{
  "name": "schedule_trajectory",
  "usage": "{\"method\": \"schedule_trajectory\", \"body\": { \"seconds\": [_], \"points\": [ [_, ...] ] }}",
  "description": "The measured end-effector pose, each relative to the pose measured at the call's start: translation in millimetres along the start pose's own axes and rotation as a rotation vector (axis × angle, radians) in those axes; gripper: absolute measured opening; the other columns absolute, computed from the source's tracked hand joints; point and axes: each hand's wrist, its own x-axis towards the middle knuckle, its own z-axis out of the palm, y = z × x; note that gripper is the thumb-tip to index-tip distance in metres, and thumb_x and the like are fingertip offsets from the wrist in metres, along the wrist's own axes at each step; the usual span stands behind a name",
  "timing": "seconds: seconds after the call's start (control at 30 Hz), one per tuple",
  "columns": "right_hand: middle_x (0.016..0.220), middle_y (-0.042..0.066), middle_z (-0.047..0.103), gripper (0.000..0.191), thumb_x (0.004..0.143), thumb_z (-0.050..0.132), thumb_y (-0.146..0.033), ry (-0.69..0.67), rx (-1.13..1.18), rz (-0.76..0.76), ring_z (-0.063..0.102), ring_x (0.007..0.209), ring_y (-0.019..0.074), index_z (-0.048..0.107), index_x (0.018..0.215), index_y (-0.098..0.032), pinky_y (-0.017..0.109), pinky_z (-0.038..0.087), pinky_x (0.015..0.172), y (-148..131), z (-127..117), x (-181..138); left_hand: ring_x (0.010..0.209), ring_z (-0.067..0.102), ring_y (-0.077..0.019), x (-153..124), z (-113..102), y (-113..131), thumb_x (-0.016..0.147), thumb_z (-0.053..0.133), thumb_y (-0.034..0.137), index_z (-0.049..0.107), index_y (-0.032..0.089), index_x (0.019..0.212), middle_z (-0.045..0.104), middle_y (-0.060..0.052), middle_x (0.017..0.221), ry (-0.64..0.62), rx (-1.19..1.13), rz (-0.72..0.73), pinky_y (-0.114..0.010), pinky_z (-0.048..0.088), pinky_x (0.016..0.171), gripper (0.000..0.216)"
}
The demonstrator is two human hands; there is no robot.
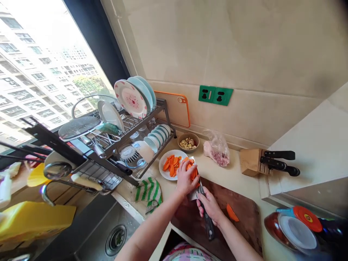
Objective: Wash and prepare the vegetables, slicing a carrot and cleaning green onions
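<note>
My right hand [210, 206] is wrapped round the dark handle of a kitchen knife [208, 226], whose blade points away from me over the edge of the plate. Sliced carrots [194, 173] lie on the blade. My left hand [187, 178] is curved over these slices, its fingers holding them against the blade. Under and beside it, a white plate [164, 173] bears more carrot slices [172, 165]. One carrot piece [232, 212] lies on the brown cutting board [241, 197] to the right. Part of the blade is hidden by my left hand and the carrots.
Behind the plate stand a bowl of garlic [188, 142] and a bag of meat [217, 149]. A knife block [251, 162] is at right, jars [296, 232] nearer. At left are a dish rack [130, 132], a striped cloth [149, 192] and the sink [100, 232].
</note>
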Motion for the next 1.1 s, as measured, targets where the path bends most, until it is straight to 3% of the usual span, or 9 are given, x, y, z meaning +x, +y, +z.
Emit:
{"method": "schedule_trajectory", "body": {
  "seconds": [0.23, 0.43, 0.73, 0.83, 0.93, 1.03, 1.1],
  "points": [
    [0.050, -0.012, 0.048, 0.023, 0.070, 0.048, -0.039, 0.017, 0.014, 0.045, 0.036, 0.033, 0.0035, 0.039, 0.083, -0.023, 0.013, 0.032, 0.032, -8, 46, 88, 0.125, 0.036, -0.0289, 49, -2, -94, 0.078, 0.057, 0.038, 0.055, 0.026, 0.119, 0.042, -0.010, 0.134, -0.079, 0.018, 0.022, -0.050, 0.031, 0.100, 0.042],
    [0.051, -0.011, 0.050, 0.024, 0.068, 0.049, -0.040, 0.065, 0.025, 0.127, 0.036, 0.034, 0.0040, 0.039, 0.082, -0.023, 0.015, 0.032, 0.032, 0, 41, 101, 0.125, 0.036, -0.0309, 47, 14, -136, 0.077, 0.057, 0.043, 0.054, 0.029, 0.121, 0.041, -0.009, 0.136, -0.203, 0.030, 0.061, -0.050, 0.032, 0.100, 0.046],
    [0.051, -0.010, 0.049, 0.025, 0.070, 0.050, -0.036, 0.096, 0.048, 0.179, 0.037, 0.036, 0.0048, 0.042, 0.089, -0.022, 0.016, 0.035, 0.033, -8, 17, 81, 0.129, 0.031, -0.0304, 50, 11, -139, 0.079, 0.052, 0.052, 0.051, 0.029, 0.126, 0.042, -0.009, 0.138, -0.299, 0.114, 0.085, -0.052, 0.021, 0.107, 0.052],
    [0.052, -0.010, 0.049, 0.024, 0.071, 0.050, -0.035, 0.114, 0.052, 0.184, 0.039, 0.036, 0.0051, 0.042, 0.089, -0.022, 0.016, 0.035, 0.033, -11, 14, 75, 0.135, 0.022, -0.0329, 41, 6, -128, 0.081, 0.048, 0.054, 0.045, 0.030, 0.131, 0.032, -0.010, 0.145, -0.288, 0.146, 0.074, -0.059, 0.011, 0.107, 0.056],
    [0.052, -0.010, 0.049, 0.024, 0.072, 0.051, -0.036, 0.114, 0.050, 0.196, 0.041, 0.036, 0.0054, 0.041, 0.089, -0.023, 0.016, 0.036, 0.034, -15, 18, 72, 0.137, 0.016, -0.0323, 25, 5, -107, 0.083, 0.043, 0.055, 0.031, 0.030, 0.139, 0.024, -0.009, 0.150, -0.321, 0.123, 0.188, -0.060, 0.009, 0.107, 0.062],
    [0.052, -0.010, 0.049, 0.022, 0.073, 0.049, -0.036, 0.103, 0.040, 0.213, 0.042, 0.037, 0.0057, 0.040, 0.089, -0.024, 0.016, 0.036, 0.035, -19, 25, 69, 0.139, 0.012, -0.0311, 14, 13, -90, 0.086, 0.040, 0.051, 0.021, 0.032, 0.142, 0.022, -0.006, 0.151, -0.362, 0.131, 0.314, -0.060, 0.009, 0.108, 0.062],
    [0.052, -0.010, 0.049, 0.020, 0.073, 0.048, -0.034, 0.097, 0.030, 0.226, 0.041, 0.037, 0.0055, 0.039, 0.087, -0.024, 0.016, 0.036, 0.035, -21, 28, 66, 0.139, 0.013, -0.0305, 15, 20, -89, 0.089, 0.037, 0.047, 0.020, 0.035, 0.141, 0.024, -0.003, 0.150, -0.338, 0.182, 0.284, -0.062, 0.008, 0.107, 0.056]
  ]
}}
